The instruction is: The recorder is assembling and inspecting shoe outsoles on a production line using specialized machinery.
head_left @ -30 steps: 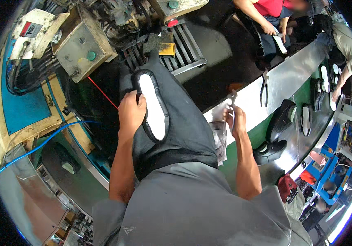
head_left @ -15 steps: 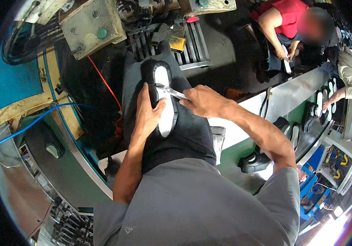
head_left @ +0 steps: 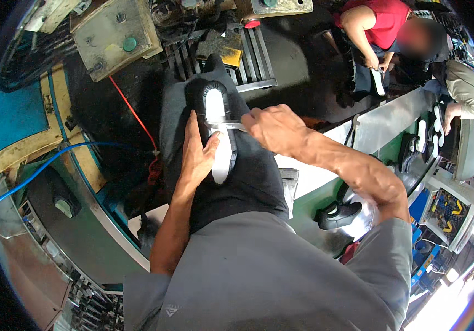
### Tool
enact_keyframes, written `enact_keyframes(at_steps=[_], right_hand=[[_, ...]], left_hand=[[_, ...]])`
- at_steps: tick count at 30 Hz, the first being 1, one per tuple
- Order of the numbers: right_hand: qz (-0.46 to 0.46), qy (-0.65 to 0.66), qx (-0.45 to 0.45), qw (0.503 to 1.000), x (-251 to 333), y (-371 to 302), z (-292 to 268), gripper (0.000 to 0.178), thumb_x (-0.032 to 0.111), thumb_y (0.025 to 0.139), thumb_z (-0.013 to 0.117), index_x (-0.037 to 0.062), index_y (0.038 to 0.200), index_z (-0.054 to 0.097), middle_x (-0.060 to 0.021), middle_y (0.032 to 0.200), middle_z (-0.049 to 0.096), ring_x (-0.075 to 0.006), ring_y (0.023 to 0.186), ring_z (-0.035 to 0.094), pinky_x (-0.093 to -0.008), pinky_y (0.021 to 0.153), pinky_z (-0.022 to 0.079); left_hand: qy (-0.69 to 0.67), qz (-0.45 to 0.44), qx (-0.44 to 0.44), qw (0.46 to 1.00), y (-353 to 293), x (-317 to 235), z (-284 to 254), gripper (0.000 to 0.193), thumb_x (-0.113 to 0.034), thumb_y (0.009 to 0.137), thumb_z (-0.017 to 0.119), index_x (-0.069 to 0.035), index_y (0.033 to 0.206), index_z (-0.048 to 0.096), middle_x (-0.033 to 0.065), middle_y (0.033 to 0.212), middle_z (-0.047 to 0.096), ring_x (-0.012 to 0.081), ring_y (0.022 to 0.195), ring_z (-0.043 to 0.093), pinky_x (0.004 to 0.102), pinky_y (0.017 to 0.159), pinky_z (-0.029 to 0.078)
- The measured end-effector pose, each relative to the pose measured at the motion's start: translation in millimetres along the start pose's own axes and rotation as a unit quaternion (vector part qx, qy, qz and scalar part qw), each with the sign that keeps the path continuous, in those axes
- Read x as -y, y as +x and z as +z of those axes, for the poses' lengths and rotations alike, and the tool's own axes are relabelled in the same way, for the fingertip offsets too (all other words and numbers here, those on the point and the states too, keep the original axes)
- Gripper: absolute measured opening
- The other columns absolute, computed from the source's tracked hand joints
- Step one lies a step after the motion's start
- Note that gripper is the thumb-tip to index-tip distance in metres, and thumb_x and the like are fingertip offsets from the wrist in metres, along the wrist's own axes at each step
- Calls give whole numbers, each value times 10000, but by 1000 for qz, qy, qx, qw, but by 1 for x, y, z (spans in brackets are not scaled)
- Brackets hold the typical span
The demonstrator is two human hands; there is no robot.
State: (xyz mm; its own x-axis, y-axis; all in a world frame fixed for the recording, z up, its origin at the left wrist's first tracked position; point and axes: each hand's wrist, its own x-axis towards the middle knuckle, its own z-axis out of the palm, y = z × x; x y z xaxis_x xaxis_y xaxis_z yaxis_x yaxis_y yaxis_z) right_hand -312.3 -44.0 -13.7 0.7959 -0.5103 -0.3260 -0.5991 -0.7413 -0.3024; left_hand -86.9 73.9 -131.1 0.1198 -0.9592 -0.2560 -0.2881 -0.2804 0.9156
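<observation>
A black shoe with a white underside [head_left: 222,157] lies sole up on my dark-trousered lap, its gathered black edge folded round the white. My left hand [head_left: 195,160] grips it from the left, fingers along the side and thumb pressed on the white face. In my right hand [head_left: 277,129] is a silver metal hand tool [head_left: 227,126], held in a fist; its exact kind is unclear. The tool's end crosses the shoe's middle almost level, just above my left thumb. My fingers cover its handle.
To the right, a green conveyor [head_left: 309,220] with a metal rail carries black shoes [head_left: 337,215]. Beyond it sit a person in red [head_left: 383,25] holding a shoe and one in beige [head_left: 463,83]. A control box [head_left: 113,41], red cord [head_left: 133,110] and blue hose [head_left: 44,168] are leftward.
The tool has swung from a slant to nearly level across the shoe. My right hand has moved slightly right, its elbow farther out. The beige-clad person's hand has lifted off the white soles.
</observation>
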Motion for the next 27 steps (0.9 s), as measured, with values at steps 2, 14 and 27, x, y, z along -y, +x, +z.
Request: enact_keyframes(at_steps=[2, 14, 27], right_hand=[[15, 3, 12, 1000, -17, -3, 8, 286, 275, 1088, 584, 2, 1046, 661, -184, 986, 750, -434, 888, 773, -539, 748, 617], [-15, 125, -141, 982, -12, 2, 1, 345, 355, 1092, 652, 35, 969, 612, -179, 873, 741, -456, 781, 735, -553, 685, 605], [71, 171, -32, 982, 1, -3, 35, 345, 322, 1115, 616, 4, 980, 611, -269, 744, 707, -525, 748, 717, -603, 666, 588]], left_hand=[[21, 5, 7, 1000, 2, -1, 1, 935, -119, 984, 802, 47, 1714, 241, 346, 1700, 369, 460, 1579, 406, 466, 1301, 345], [16, -45, 56, 997, 22, 13, 1, 999, -286, 1022, 772, 96, 1715, 162, 380, 1714, 312, 478, 1610, 332, 476, 1332, 277], [120, -132, 125, 976, -52, -45, -36, 777, -241, 1094, 677, 77, 1691, 296, 364, 1700, 381, 461, 1591, 396, 479, 1308, 341]])
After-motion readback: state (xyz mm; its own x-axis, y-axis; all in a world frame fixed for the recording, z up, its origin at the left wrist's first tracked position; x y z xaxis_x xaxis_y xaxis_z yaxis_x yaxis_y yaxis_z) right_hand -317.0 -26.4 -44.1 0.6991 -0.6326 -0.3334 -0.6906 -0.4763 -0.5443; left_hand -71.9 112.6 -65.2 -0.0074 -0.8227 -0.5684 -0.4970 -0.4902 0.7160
